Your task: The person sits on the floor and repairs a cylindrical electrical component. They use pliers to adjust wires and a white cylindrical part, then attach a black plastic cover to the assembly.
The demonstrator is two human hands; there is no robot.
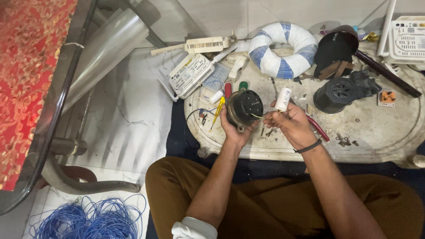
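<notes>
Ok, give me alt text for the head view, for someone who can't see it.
A seated person's left hand holds a round black motor over a worn white work slab, while the right hand holds a small white cylindrical capacitor wired to it. Around them lie a yellow-handled screwdriver, a white-and-blue wrapped ring and a blue wire coil on the floor.

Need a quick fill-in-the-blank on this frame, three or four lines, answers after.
1. The left hand grips a round black ____.
2. The right hand holds a small white cylindrical capacitor and wears a black ____ at the wrist.
3. The coil of thin wire on the floor is ____ in colour.
4. The white padded ring on the low table has ____ stripes.

Missing words: motor; band; blue; blue
</notes>
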